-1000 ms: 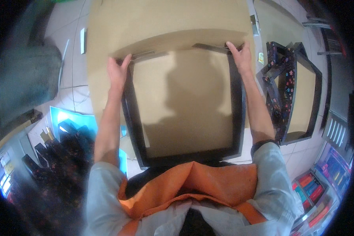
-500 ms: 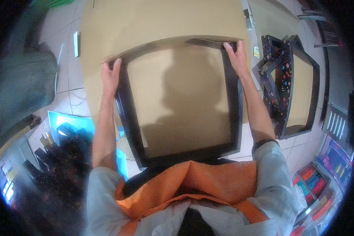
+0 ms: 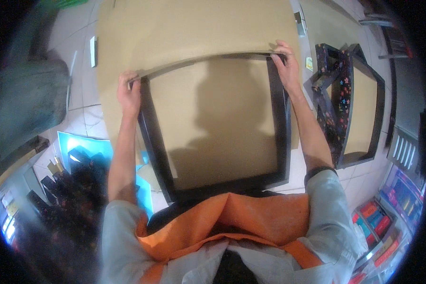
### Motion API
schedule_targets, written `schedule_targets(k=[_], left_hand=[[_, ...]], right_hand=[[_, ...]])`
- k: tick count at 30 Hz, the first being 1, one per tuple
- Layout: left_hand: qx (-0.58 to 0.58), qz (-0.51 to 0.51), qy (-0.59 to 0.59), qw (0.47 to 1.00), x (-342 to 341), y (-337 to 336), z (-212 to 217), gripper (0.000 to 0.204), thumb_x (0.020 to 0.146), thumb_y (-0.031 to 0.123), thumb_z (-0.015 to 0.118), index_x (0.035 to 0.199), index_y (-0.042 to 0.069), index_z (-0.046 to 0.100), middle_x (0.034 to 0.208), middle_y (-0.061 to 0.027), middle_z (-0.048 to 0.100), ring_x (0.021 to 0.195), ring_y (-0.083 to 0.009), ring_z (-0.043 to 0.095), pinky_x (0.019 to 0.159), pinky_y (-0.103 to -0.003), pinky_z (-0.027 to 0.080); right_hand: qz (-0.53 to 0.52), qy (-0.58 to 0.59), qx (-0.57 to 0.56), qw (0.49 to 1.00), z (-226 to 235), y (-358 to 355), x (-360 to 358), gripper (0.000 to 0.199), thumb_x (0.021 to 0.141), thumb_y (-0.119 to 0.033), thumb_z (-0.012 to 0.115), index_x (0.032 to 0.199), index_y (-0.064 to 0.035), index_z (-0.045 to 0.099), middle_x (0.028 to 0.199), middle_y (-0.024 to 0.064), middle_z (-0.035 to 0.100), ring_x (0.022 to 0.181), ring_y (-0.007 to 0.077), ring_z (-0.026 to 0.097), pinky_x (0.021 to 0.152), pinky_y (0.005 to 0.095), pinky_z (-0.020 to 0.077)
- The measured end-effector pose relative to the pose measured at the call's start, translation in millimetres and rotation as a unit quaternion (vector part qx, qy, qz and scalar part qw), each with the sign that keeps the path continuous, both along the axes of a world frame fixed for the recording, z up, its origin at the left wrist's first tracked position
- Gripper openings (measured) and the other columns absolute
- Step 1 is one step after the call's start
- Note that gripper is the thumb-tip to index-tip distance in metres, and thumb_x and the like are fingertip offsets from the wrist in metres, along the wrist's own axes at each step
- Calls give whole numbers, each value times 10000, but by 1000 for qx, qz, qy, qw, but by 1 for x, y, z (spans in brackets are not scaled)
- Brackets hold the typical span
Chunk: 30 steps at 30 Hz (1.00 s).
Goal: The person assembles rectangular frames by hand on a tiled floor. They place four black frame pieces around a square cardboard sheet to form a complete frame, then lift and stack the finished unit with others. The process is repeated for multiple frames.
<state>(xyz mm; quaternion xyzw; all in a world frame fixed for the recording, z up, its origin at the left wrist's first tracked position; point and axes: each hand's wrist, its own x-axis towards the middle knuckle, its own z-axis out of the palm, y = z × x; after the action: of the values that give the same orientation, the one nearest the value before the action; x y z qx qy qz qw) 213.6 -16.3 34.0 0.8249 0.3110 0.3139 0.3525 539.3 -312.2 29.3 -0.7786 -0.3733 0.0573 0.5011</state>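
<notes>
A large black rectangular frame [image 3: 283,142] lies in front of me, with its near side close to my orange apron. Along its far side runs a thin, slightly bowed strip [image 3: 199,57], dark with a brownish edge. My left hand [image 3: 129,94] is closed around the strip's left end at the frame's far left corner. At the far right corner my right hand [image 3: 287,71] pinches the other end, thumb on the near side and fingers beyond. Brown board [image 3: 184,104] shows through the frame, with my shadow across it.
A large brown sheet [image 3: 194,23] spreads beyond the frame over a tiled floor [image 3: 83,123]. On the right lie flower-patterned black pieces [image 3: 344,94] and another dark frame [image 3: 378,109]. Dark blocks and a blue sheet [image 3: 92,142] are at left, near a dark padded seat [image 3: 28,104].
The strip at the far side has tilted and looks narrower from above. Both hands have turned with it; the left has shifted slightly nearer and left, and the right hand's fingers have curled over the end.
</notes>
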Motion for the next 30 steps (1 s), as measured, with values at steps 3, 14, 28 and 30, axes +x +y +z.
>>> schedule_targets(k=[3,14,28,30], left_hand=[[7,-17,0,1000,-21,1,-2,238,695,-132,546,874,25,550,950,-108,581,933,-250,551,828,-321,429],[110,-198,195,954,-48,-16,45,237,726,11,580,960,34,553,1183,-103,513,1122,-295,461,1018,-447,264],[17,-324,412,852,35,31,53,420,741,210,630,1109,48,509,1017,-180,575,938,-347,546,806,-376,439],[87,-301,427,848,39,22,55,379,733,194,623,1069,53,517,958,-167,586,899,-338,558,773,-382,447]], right_hand=[[49,70,46,995,-2,4,-8,232,771,33,567,974,-75,539,1200,111,500,1135,242,466,935,333,376],[270,-131,-253,920,53,-22,-8,312,739,-59,611,1033,-112,524,1343,56,372,1297,306,219,1045,425,219],[421,-62,-496,757,54,75,38,488,685,-275,682,1074,-50,491,957,164,582,947,354,526,795,397,429],[310,-165,-466,812,47,62,21,340,714,-243,655,981,-74,528,916,123,603,897,305,570,731,425,461]])
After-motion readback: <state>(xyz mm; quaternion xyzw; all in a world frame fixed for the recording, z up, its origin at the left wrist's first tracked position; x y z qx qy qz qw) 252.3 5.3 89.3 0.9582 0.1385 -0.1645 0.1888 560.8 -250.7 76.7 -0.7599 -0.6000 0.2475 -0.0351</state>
